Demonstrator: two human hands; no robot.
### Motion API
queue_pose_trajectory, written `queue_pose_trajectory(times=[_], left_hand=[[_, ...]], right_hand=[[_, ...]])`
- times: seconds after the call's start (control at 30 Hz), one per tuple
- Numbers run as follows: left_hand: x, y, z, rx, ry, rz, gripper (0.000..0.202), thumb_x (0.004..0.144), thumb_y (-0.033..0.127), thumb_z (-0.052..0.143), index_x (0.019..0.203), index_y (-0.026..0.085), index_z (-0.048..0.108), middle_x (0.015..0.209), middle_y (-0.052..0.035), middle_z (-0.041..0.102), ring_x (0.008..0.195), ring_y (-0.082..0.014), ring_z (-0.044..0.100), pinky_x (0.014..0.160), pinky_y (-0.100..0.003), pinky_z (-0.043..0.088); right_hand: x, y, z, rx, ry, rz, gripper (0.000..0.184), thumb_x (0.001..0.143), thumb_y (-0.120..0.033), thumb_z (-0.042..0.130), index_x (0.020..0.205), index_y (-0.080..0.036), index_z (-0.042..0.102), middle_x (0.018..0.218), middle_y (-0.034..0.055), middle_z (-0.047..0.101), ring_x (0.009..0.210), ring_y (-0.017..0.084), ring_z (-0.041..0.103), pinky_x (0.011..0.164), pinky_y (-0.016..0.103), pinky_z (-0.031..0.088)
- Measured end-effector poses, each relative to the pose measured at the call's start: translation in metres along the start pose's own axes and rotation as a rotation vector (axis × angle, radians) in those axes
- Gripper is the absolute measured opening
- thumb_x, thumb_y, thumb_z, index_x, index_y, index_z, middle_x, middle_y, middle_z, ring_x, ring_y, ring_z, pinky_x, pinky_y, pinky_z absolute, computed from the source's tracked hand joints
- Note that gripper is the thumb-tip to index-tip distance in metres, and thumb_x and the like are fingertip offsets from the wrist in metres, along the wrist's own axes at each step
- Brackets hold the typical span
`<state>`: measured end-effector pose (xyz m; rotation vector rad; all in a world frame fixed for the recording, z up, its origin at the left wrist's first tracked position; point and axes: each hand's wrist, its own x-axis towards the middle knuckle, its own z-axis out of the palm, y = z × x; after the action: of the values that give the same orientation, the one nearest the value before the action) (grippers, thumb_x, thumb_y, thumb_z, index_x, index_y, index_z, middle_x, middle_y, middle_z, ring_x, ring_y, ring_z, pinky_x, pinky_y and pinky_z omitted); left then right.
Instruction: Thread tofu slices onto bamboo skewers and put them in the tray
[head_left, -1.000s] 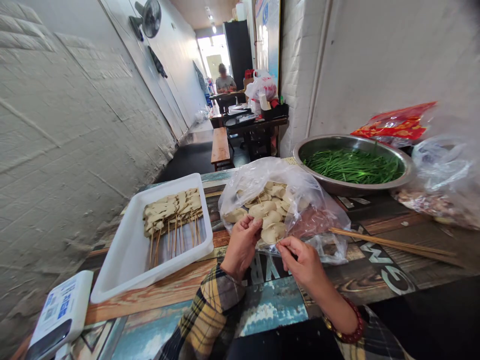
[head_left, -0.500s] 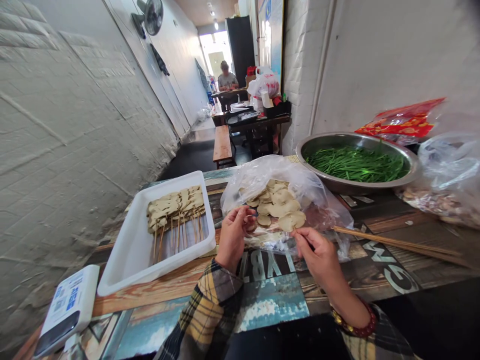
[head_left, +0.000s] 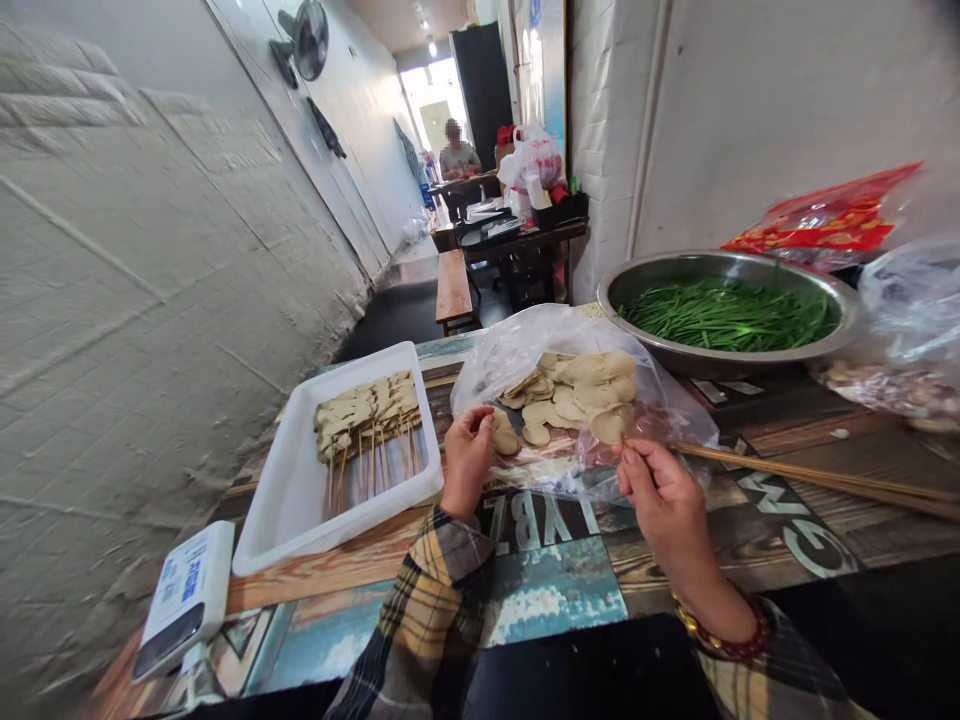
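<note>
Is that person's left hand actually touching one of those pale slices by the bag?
Touching. The head view shows the left hand pinching a pale slice between its fingertips at the mouth of the plastic bag.

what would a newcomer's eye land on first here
Most likely the clear bag of pale round slices dead centre, with the left hand pinching a slice at its mouth and the right hand at its near right edge. Next come the white tray of skewered slices on the left and the steel bowl of greens at back right.
</note>
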<state>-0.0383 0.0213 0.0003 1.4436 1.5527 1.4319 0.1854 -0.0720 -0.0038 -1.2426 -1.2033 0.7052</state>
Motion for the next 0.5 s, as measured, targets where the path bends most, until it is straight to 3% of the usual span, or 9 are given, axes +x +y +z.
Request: queue_pose_trajectory(times=[0.2, 0.37, 0.5], left_hand=[[-0.002, -0.010, 0.001, 0.577, -0.117, 0.356, 0.023, 0.081, 0.018, 0.054, 0.098, 0.017, 0.069, 0.104, -0.0104, 0.066, 0.102, -0.0252, 0.058, 0.093, -0.040, 0.043], [0.002, -0.023, -0.007, 0.782, -0.059, 0.303, 0.033, 0.087, 0.016, 0.044, 0.114, 0.021, 0.064, 0.110, -0.0108, 0.065, 0.108, -0.0258, 0.055, 0.098, -0.041, 0.041], [0.008, -0.037, -0.014, 0.821, -0.075, 0.318, 0.038, 0.086, 0.018, 0.046, 0.121, 0.019, 0.061, 0.110, -0.0127, 0.064, 0.109, -0.0281, 0.054, 0.097, -0.042, 0.040]], right_hand=[[0.000, 0.003, 0.002, 0.008, -0.019, -0.002, 0.028, 0.095, -0.041, 0.046, 0.095, -0.017, 0.061, 0.059, -0.0040, 0.050, 0.050, 0.011, 0.046, 0.049, 0.022, 0.038], [-0.001, 0.007, 0.002, -0.025, -0.029, -0.001, 0.029, 0.096, -0.042, 0.046, 0.095, -0.017, 0.062, 0.059, -0.0032, 0.051, 0.052, 0.012, 0.048, 0.052, 0.023, 0.040], [-0.001, 0.009, 0.002, -0.019, -0.031, -0.004, 0.030, 0.096, -0.042, 0.046, 0.096, -0.017, 0.062, 0.059, -0.0028, 0.051, 0.053, 0.012, 0.049, 0.053, 0.023, 0.041]])
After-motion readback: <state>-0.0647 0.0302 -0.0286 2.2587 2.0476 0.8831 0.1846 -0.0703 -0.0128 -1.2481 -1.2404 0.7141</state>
